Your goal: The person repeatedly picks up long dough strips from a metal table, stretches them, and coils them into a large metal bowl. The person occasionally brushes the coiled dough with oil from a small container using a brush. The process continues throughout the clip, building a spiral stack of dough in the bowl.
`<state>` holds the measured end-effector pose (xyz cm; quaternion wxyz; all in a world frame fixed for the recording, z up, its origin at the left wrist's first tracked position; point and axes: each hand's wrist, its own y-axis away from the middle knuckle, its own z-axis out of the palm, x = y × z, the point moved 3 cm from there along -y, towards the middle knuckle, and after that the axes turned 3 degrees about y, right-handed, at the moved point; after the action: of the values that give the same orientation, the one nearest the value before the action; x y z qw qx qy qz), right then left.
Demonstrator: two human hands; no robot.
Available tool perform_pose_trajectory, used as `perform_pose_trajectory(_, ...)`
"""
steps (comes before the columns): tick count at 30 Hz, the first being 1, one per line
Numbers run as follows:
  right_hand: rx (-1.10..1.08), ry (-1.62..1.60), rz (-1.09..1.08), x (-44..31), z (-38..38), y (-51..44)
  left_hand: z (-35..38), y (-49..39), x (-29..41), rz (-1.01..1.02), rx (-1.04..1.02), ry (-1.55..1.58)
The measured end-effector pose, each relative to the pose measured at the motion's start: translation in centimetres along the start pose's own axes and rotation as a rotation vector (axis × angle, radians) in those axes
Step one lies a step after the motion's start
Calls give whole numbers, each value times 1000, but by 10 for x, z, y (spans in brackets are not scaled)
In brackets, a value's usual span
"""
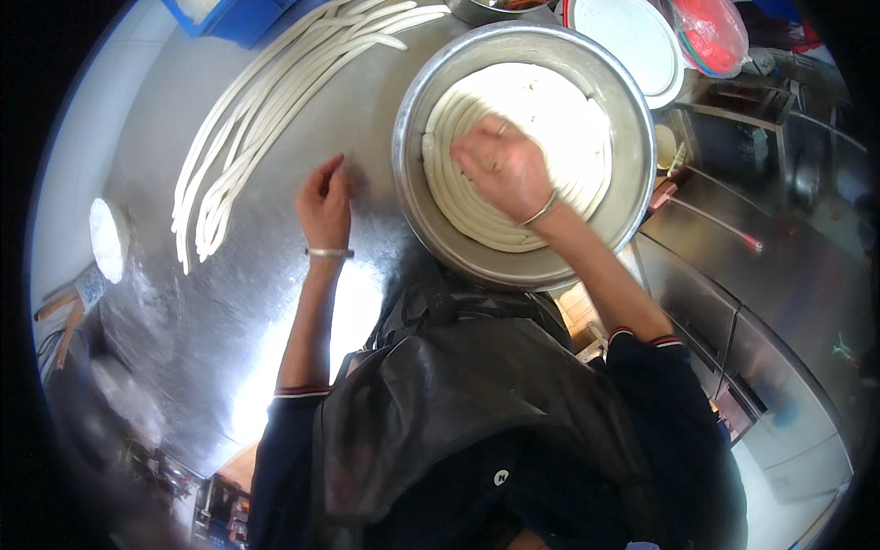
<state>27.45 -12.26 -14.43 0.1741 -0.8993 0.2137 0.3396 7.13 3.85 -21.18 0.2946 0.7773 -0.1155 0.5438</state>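
Note:
A wide steel basin [522, 271] stands before me with a flat coil of white dough rope [454, 199] on its bottom. Over the coil's left half is my right hand [505, 168], its fingers curled down towards the dough. Whether they pinch a piece of rope is hidden beneath the hand. To the left of the basin, my left hand [324, 206] hovers over the steel table [165, 302]. Its fingers are loosely bent, the thumb a little apart, and I see nothing in it. Several long dough ropes [254, 124] lie side by side at the table's far left.
A blue plastic bin [230, 20] sits at the far left. Near the left edge lies a round container of white powder [108, 240]. Behind the basin are a metal bowl [495, 8], a white lid [625, 45] and a bagged red item [711, 34]. Steel counters [749, 254] stand at right.

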Motion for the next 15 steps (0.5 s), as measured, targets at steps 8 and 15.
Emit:
perform_pose_trajectory(8, 13, 106, -8, -7, 48, 19, 1, 49, -33, 34, 46, 51)
perform_pose_trajectory(15, 63, 167, -33, -11, 55, 18, 0, 54, -33, -51, 11, 117)
